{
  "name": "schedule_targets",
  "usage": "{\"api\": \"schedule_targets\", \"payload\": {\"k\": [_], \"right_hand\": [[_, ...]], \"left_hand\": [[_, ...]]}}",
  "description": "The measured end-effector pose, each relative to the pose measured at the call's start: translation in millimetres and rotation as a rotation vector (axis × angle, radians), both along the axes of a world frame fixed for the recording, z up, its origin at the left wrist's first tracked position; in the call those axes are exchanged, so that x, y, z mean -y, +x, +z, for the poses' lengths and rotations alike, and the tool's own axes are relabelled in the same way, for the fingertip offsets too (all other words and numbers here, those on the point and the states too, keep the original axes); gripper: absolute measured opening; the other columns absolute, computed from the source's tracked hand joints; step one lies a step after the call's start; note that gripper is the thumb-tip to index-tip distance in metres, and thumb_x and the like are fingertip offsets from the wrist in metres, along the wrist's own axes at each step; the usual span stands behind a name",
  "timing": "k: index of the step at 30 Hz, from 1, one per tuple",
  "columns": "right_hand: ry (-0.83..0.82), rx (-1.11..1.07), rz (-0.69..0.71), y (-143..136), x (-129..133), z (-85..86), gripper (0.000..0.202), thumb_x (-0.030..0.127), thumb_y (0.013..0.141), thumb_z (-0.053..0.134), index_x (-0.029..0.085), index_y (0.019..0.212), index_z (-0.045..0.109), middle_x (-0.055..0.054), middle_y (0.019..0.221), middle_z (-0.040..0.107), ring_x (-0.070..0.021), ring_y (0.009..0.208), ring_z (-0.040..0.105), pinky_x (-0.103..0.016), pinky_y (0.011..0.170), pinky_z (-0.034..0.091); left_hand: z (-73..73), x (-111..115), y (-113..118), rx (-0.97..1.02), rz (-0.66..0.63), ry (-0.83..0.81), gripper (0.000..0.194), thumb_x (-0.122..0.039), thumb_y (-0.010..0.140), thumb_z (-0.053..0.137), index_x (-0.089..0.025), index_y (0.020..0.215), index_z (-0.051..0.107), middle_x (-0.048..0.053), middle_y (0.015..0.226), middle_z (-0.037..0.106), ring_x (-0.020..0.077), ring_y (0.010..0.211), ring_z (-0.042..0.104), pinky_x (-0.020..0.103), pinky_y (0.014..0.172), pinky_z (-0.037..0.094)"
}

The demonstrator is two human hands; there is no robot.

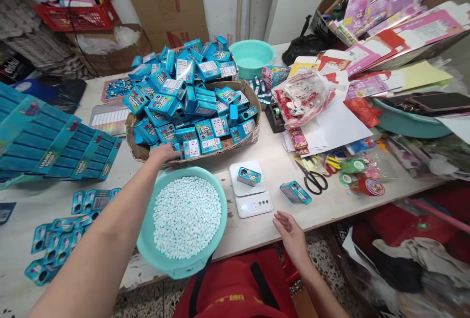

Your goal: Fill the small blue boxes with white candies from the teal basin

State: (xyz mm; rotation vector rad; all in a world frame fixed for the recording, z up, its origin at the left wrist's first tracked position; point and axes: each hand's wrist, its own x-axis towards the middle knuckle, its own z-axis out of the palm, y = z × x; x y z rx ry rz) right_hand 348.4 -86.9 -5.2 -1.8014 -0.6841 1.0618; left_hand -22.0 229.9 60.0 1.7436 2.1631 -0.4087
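The left hand (165, 152) was at the near-left edge of the carton (132, 149), against the small blue boxes (206, 131) heaped inside it. Its fingers pointed down among the boxes; whether they pinched one could not be told, because the fingertips were hidden. The right hand (290, 230) was empty, fingers apart and loosely curled, at the near table edge, to the right of the scale (253, 205).

One blue box lay on the scale plate, and a loose box (295, 193) lay on the table to the right, near the scissors (315, 181). The basin (221, 220), holding pale pellets (187, 217), stood on the near side of the carton and to the left of the scale. A cluster of boxes (60, 247) lay at the near left.

The step in hand appeared to be selection of a box from the carton. The next move, by judgement, called for a pinch on one box only and a lift clear of the rim, without dragging adjacent boxes into the basin.
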Motion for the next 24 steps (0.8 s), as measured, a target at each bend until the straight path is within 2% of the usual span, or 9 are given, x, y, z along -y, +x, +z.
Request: {"api": "schedule_targets", "payload": {"k": [4, 12, 19, 24], "right_hand": [[-0.003, -0.008, -0.003, 0, -6, -1.1, 0.044, 0.049, 0.059, 0.074, 0.018, 0.09, 0.064, -0.01, 0.087, 0.072, -0.0267, 0.085, 0.067, -0.043, 0.079, 0.053], [-0.027, -0.005, 0.043, -7, -10, -2.9, 0.045, 0.051, 0.058, 0.073, 0.018, 0.087, 0.064, -0.01, 0.085, 0.071, -0.0271, 0.084, 0.067, -0.043, 0.081, 0.052], [-0.067, -0.027, 0.065, -15, -10, -0.7, 0.05, 0.054, 0.055, 0.074, 0.017, 0.087, 0.063, -0.01, 0.085, 0.071, -0.0272, 0.084, 0.066, -0.042, 0.081, 0.052], [-0.065, -0.039, 0.065, -19, -10, 2.2, 0.049, 0.053, 0.055, 0.074, 0.017, 0.086, 0.064, -0.01, 0.084, 0.071, -0.0263, 0.083, 0.066, -0.04, 0.08, 0.052]], "left_hand": [[7.4, 0, 3, -0.081, 0.006, -0.094, 0.068, -0.056, 0.068, 0.055, -0.019, 0.124, 0.05, 0.017, 0.12, 0.059, 0.0366, 0.105, 0.056, 0.042, 0.079, 0.044], [22.0, 15, 7, -0.104, -0.029, 0.108, 0.052, -0.033, 0.077, 0.048, -0.016, 0.126, 0.049, 0.02, 0.113, 0.062, 0.037, 0.101, 0.058, 0.043, 0.076, 0.044], [30.2, 23, 0, -0.16, -0.014, 0.171, 0.046, -0.019, 0.079, 0.042, -0.013, 0.124, 0.047, 0.023, 0.106, 0.063, 0.0349, 0.096, 0.06, 0.04, 0.072, 0.045], [41.1, 27, -6, -0.178, 0.033, 0.239, 0.044, -0.013, 0.079, 0.04, -0.016, 0.122, 0.049, 0.021, 0.102, 0.064, 0.0329, 0.094, 0.061, 0.038, 0.071, 0.046]]}}
